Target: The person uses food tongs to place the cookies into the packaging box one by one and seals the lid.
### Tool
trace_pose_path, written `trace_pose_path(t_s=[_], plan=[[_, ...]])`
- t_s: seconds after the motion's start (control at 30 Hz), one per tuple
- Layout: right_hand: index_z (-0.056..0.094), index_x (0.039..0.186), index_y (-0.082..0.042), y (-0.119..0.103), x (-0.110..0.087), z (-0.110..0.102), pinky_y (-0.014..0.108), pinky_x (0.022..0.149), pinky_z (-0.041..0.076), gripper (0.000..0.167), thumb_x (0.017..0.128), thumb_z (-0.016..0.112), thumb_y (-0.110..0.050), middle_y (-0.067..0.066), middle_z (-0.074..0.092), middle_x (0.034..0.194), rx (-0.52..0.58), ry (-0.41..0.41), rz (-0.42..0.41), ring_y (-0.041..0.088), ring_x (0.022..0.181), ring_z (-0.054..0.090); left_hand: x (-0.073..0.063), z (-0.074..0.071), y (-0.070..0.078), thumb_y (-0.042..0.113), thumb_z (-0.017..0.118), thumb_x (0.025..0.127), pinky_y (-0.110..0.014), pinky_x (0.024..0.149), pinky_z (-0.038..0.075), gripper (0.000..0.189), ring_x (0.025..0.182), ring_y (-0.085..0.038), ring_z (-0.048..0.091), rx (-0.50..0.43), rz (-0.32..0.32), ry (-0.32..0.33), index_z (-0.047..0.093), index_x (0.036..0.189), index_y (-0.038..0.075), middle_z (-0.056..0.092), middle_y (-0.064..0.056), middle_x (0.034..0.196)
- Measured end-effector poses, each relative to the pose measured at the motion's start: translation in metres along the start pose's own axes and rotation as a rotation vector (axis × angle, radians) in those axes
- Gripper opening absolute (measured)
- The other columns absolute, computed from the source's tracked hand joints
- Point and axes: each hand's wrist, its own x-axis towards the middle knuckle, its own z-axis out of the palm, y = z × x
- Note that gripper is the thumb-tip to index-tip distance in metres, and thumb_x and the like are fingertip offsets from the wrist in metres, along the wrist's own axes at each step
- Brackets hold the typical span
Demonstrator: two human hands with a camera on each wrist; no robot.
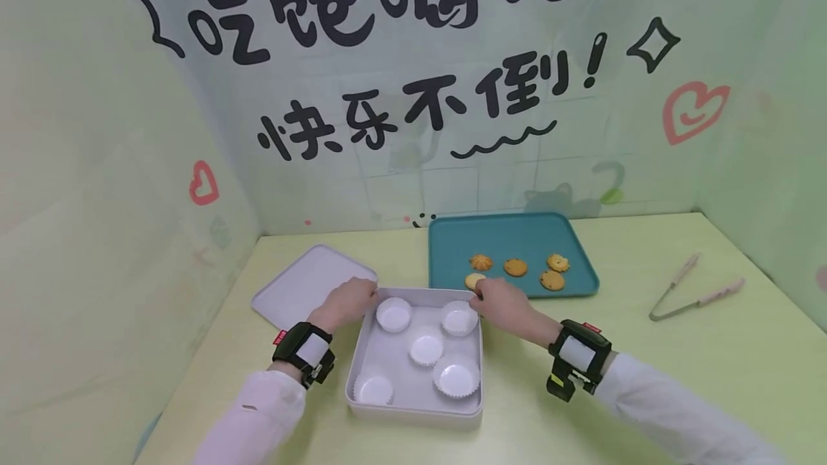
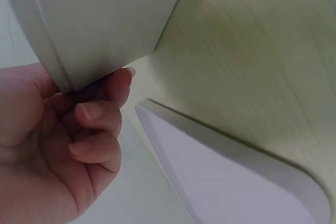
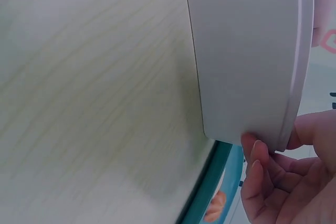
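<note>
A pale lavender rectangular box (image 1: 420, 418) stands on the table in the head view, with several white fluted baking cups (image 1: 456, 377) spread over its bottom. At the far left corner, my left hand (image 1: 347, 301) pinches the box rim between thumb and fingers. My right hand (image 1: 509, 307) grips the far right corner in the same way. In the left wrist view the fingertips curl under the rim against the box wall (image 2: 110, 19). The right wrist view shows the thumb on one side of the rim and fingers against the outer wall (image 3: 247, 61).
A lavender lid or shallow tray (image 1: 310, 278) lies behind my left hand. Directly behind the box is a teal tray (image 1: 504, 228) with several cookies (image 1: 515, 268); the right hand partly covers one. Tongs with pink handles (image 1: 694, 300) lie spread at the right. Walls bound the back and sides.
</note>
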Motion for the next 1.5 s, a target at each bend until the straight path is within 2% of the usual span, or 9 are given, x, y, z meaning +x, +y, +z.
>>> trace_pose_path(t_s=[0.23,0.4,0.63,1.0,1.3,1.5], plan=[[0.038,0.057,-0.011,0.021,-0.017,-0.017,0.023,0.044,0.023,0.033,0.085,0.054,-0.006,-0.004,0.026,0.05,-0.04,0.021,-0.018,0.008,0.043,0.027,0.001,0.013,0.032,0.011,0.044,0.093,-0.024,0.045,0.028,0.027,0.049,-0.011,0.035,-0.013,0.043,-0.002,0.049,0.068,0.006,0.034,0.0,0.056],[0.041,0.056,-0.011,0.041,-0.028,-0.03,0.024,0.044,0.024,0.033,0.085,0.056,-0.008,-0.004,0.026,0.051,-0.07,0.036,-0.007,0.009,0.044,0.028,0.005,0.022,0.055,0.013,0.045,0.093,-0.024,0.044,0.028,0.028,0.048,-0.011,0.034,0.011,0.09,0.012,0.048,0.065,0.008,0.033,0.001,0.055],[0.044,0.059,-0.009,0.066,-0.038,-0.044,0.026,0.045,0.026,0.028,0.085,0.056,-0.007,-0.003,0.029,0.053,-0.031,0.035,-0.011,0.01,0.045,0.03,0.014,0.033,0.078,0.015,0.046,0.092,-0.025,0.041,0.029,0.032,0.048,-0.011,0.036,0.037,0.136,0.054,0.046,0.061,0.01,0.034,0.002,0.054],[0.05,0.065,-0.008,0.084,-0.046,-0.058,0.026,0.045,0.03,0.021,0.086,0.055,-0.005,-0.001,0.038,0.051,-0.016,0.044,0.007,0.011,0.045,0.036,0.029,0.042,0.096,0.015,0.045,0.093,-0.024,0.041,0.031,0.032,0.048,-0.011,0.037,0.018,0.167,0.069,0.048,0.062,0.01,0.037,0.001,0.054],[0.058,0.075,-0.005,0.092,-0.042,-0.06,0.027,0.044,0.032,0.013,0.087,0.054,-0.007,-0.001,0.042,0.053,-0.037,0.04,0.019,0.011,0.045,0.038,0.037,0.045,0.097,0.018,0.044,0.094,-0.025,0.041,0.032,0.031,0.049,-0.012,0.039,0.019,0.164,0.068,0.048,0.064,0.011,0.039,0.001,0.055],[0.057,0.074,-0.005,0.094,-0.04,-0.062,0.027,0.044,0.032,0.014,0.087,0.054,-0.006,0.0,0.042,0.053,-0.04,0.048,0.02,0.011,0.045,0.038,0.043,0.046,0.097,0.019,0.043,0.094,-0.027,0.042,0.034,0.032,0.05,-0.013,0.04,0.013,0.16,0.08,0.047,0.063,0.011,0.039,0.0,0.055]])
